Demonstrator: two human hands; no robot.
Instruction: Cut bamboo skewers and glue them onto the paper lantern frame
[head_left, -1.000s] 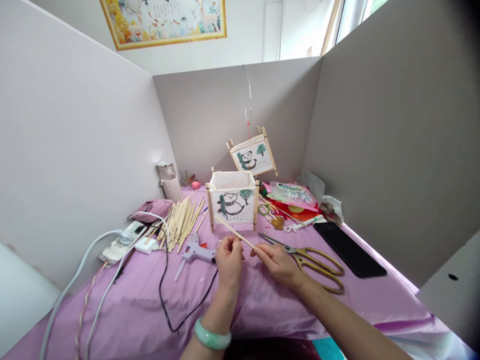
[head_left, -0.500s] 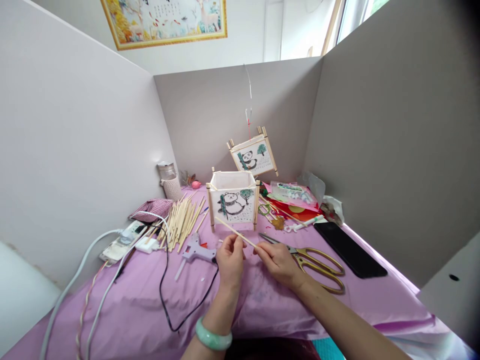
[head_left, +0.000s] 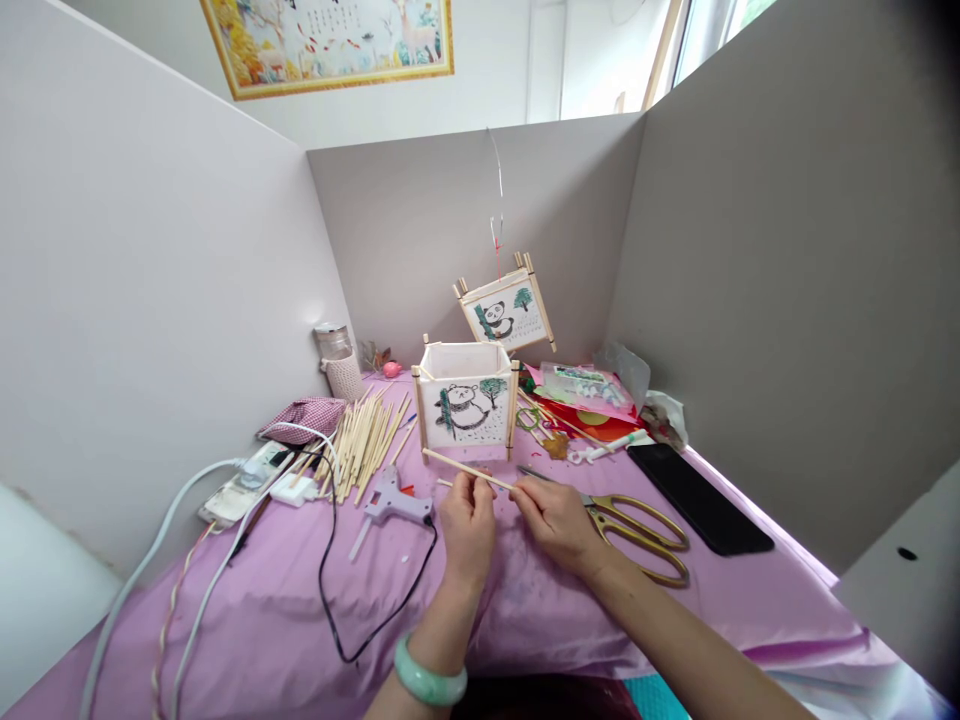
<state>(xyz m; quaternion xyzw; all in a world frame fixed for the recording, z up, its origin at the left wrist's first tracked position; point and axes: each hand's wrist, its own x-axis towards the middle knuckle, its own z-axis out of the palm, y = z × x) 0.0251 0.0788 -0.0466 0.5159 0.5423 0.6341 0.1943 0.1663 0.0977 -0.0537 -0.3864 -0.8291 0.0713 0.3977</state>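
A thin wooden stick (head_left: 450, 461) slants between my hands in front of the lantern. My left hand (head_left: 469, 520), with a green bangle at its wrist, is closed with fingers pinched on the stick's middle. My right hand (head_left: 553, 520) pinches its right end. Just beyond stands a square paper lantern (head_left: 469, 412) with stick edges and a panda and tree drawn on it. A short light stick tip (head_left: 444, 483) shows beside my left hand; the rest of it is hidden. Gold-handled scissors (head_left: 637, 535) lie by my right hand, blades partly covered by it.
A lilac glue gun (head_left: 394, 500) and its black cord lie left, near a pile of sticks (head_left: 367, 445) and a power strip (head_left: 244, 485). A second panda lantern (head_left: 504, 312) hangs tilted behind. A black phone (head_left: 697, 498) lies right; grey panels (head_left: 472, 220) enclose the table.
The stick's far end has dropped and swung left, so it lies flatter. My left hand has shifted slightly right, and my right hand stays almost in place.
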